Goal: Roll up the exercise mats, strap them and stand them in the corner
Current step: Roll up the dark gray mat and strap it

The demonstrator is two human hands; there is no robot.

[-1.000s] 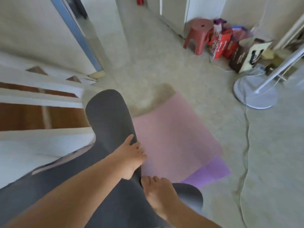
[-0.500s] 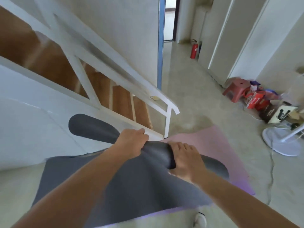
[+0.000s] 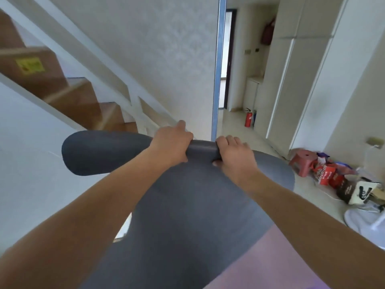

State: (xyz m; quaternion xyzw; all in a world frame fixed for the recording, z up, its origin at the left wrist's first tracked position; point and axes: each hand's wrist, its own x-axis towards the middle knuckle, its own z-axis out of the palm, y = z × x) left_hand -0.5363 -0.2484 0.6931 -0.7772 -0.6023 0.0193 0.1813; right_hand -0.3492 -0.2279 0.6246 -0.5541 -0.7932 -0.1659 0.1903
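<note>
A dark grey exercise mat hangs in front of me, held up by its top edge, which is curled over into a roll. My left hand grips that rolled edge from above, fingers curled round it. Right beside it my right hand grips the same edge. The mat's left end sticks out free to the left. A pink mat lies on the floor at the lower right, partly hidden by the grey one and my right arm.
A white staircase with wooden steps rises on the left. A red stool, bags and boxes and a white fan base crowd the right wall. A red fire extinguisher stands down the hallway.
Both hands have lifted the grey mat's rolled edge well up from the floor. My view has tilted upward, from the floor to the stairs and hallway.
</note>
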